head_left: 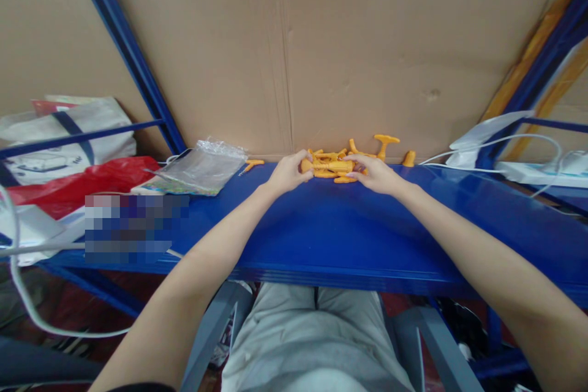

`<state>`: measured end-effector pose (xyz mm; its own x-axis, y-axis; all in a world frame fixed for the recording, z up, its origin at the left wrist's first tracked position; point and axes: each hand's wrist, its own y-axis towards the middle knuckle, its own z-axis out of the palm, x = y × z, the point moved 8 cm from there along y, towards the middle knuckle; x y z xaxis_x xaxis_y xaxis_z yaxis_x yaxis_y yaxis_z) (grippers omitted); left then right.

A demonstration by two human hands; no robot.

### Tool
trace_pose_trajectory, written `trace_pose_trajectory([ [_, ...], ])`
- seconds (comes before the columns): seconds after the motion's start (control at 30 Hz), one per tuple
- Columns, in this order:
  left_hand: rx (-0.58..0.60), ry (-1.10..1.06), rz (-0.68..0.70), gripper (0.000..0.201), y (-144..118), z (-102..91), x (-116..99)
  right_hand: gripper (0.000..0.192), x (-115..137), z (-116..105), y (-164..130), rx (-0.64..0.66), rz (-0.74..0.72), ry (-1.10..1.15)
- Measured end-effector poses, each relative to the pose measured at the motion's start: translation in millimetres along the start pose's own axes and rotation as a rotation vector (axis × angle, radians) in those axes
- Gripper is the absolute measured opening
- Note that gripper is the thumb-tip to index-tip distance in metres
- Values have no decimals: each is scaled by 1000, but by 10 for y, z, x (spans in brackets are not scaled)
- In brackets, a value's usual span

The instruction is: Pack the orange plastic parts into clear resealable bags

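Observation:
At the back of the blue table, my left hand (pixel 289 173) is closed on the left end of a yellow-orange plastic piece (pixel 328 166), a ribbed shaft with wider ends. My right hand (pixel 376 175) has its thumb and fingers pinched at the right end of the same piece, which lies level between both hands. Behind and beneath it is a heap of similar orange plastic parts (pixel 325 175), partly hidden by the fingers. A T-shaped orange part (pixel 384 142) stands up just beyond my right hand. Farther right is a small orange cone-like part (pixel 408 158).
A cardboard wall (pixel 358 49) backs the blue table (pixel 340 226). To the left lie an orange handle with a dark spiral bit (pixel 252 163), a clear plastic bag (pixel 209 165), a red bag (pixel 101 180) and a blurred-out patch. White cables (pixel 505 136) run at the right.

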<state>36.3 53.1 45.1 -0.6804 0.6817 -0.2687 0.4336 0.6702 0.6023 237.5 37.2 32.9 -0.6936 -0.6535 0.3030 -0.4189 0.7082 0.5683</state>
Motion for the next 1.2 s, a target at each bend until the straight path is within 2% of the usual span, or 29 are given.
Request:
trace_pose_trajectory([
  [0.1,-22,36,4,22,-1,-27,-24,41,-70,50,8,16,43,143],
  [0.27,20,-1,-27,23,-10,27,-8,43,-161,150,0,82,159,420],
  [0.57,9,-21,-40,24,-10,32,30,34,-167,203,-29,50,410,551],
  [0.67,-17,-34,-61,25,-14,27,27,34,-166,206,-33,72,406,592],
  [0.83,-68,-100,-92,27,-27,22,15,51,-118,211,-53,147,338,701],
  [1.03,-68,-152,-123,27,-39,26,15,40,-62,205,-56,121,391,777],
  [1.2,-95,-166,-103,29,-33,9,24,40,-2,173,-64,87,450,762],
])
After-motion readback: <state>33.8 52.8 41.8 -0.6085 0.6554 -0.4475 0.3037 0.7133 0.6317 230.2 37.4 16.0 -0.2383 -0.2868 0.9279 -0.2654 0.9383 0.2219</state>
